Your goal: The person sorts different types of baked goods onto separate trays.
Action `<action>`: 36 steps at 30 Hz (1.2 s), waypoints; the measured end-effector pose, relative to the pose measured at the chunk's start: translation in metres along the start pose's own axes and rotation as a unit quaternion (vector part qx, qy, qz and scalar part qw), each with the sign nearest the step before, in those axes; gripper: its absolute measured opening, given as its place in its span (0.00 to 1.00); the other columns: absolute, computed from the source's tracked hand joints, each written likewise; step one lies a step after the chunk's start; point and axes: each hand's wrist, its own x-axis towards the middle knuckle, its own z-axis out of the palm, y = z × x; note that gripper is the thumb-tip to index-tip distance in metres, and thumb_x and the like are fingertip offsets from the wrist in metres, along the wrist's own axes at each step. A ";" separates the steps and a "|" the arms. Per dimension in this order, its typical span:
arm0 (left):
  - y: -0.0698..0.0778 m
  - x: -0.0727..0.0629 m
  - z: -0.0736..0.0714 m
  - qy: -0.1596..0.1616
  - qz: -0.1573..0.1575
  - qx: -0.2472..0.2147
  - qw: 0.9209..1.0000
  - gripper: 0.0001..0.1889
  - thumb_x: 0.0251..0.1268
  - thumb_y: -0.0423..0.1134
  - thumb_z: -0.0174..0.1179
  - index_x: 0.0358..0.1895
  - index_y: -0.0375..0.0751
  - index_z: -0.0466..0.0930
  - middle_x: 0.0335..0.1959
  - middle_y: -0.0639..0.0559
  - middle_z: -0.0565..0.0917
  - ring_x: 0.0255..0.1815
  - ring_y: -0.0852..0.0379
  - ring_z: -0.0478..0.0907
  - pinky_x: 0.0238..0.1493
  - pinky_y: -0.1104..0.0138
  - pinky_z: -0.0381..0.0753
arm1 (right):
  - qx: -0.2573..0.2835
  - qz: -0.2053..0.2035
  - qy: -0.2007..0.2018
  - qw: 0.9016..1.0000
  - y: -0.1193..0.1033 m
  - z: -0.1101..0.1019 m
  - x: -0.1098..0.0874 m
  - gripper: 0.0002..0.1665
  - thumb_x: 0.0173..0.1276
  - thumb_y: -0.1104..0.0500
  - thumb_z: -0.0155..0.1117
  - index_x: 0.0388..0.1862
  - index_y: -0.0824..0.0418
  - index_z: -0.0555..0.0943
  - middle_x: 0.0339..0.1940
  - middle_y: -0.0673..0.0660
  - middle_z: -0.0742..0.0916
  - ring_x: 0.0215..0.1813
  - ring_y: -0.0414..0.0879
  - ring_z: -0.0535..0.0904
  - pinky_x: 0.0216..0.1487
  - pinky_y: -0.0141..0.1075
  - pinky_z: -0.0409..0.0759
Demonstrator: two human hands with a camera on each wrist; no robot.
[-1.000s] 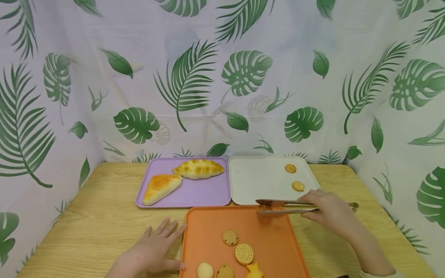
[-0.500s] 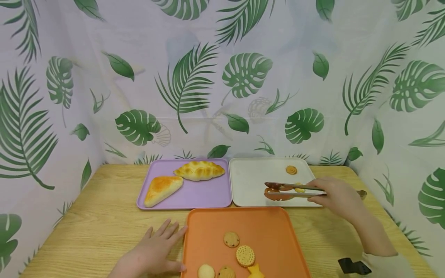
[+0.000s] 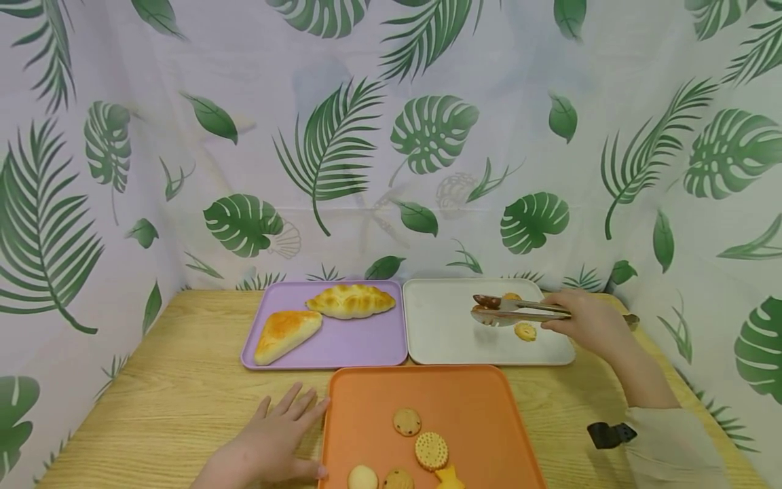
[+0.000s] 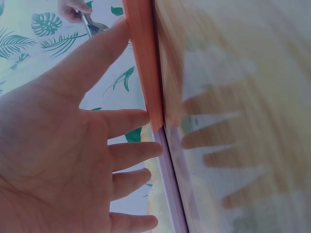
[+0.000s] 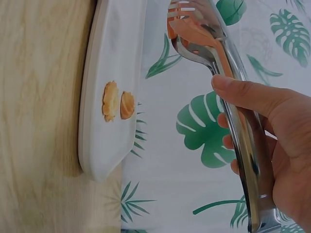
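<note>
Right hand (image 3: pixel 583 322) grips tongs (image 3: pixel 519 316) mid-length, good spot; likely light, springy, slick. Unclear if loaded. Left hand (image 3: pixel 265 438) spread, holding nothing.

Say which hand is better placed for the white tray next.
Probably the right hand: it holds tongs over the white tray, while the left hand rests beside the orange tray.
</note>
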 end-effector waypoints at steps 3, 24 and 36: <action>0.000 0.000 0.000 0.004 0.003 0.003 1.000 0.54 0.49 0.70 0.63 0.77 0.47 0.55 0.78 0.39 0.57 0.80 0.35 0.44 0.69 0.28 0.43 | 0.010 0.017 -0.021 1.000 0.007 0.004 0.009 0.22 0.60 0.54 0.72 0.50 0.64 0.83 0.48 0.66 0.87 0.50 0.64 0.82 0.47 0.57 0.80; 0.002 -0.004 0.001 0.025 0.010 0.009 1.000 0.56 0.45 0.71 0.65 0.76 0.46 0.57 0.76 0.37 0.60 0.79 0.34 0.46 0.68 0.27 0.45 | 0.026 0.102 -0.078 0.991 0.034 0.045 0.055 0.26 0.63 0.52 0.69 0.55 0.66 0.80 0.53 0.68 0.85 0.53 0.65 0.80 0.52 0.59 0.77; 0.001 -0.003 -0.001 0.016 0.003 0.016 1.000 0.56 0.45 0.69 0.66 0.76 0.45 0.56 0.76 0.37 0.60 0.79 0.34 0.46 0.67 0.27 0.46 | 0.020 0.119 -0.092 0.988 0.040 0.060 0.062 0.27 0.62 0.51 0.70 0.54 0.66 0.80 0.51 0.68 0.85 0.50 0.65 0.80 0.47 0.59 0.78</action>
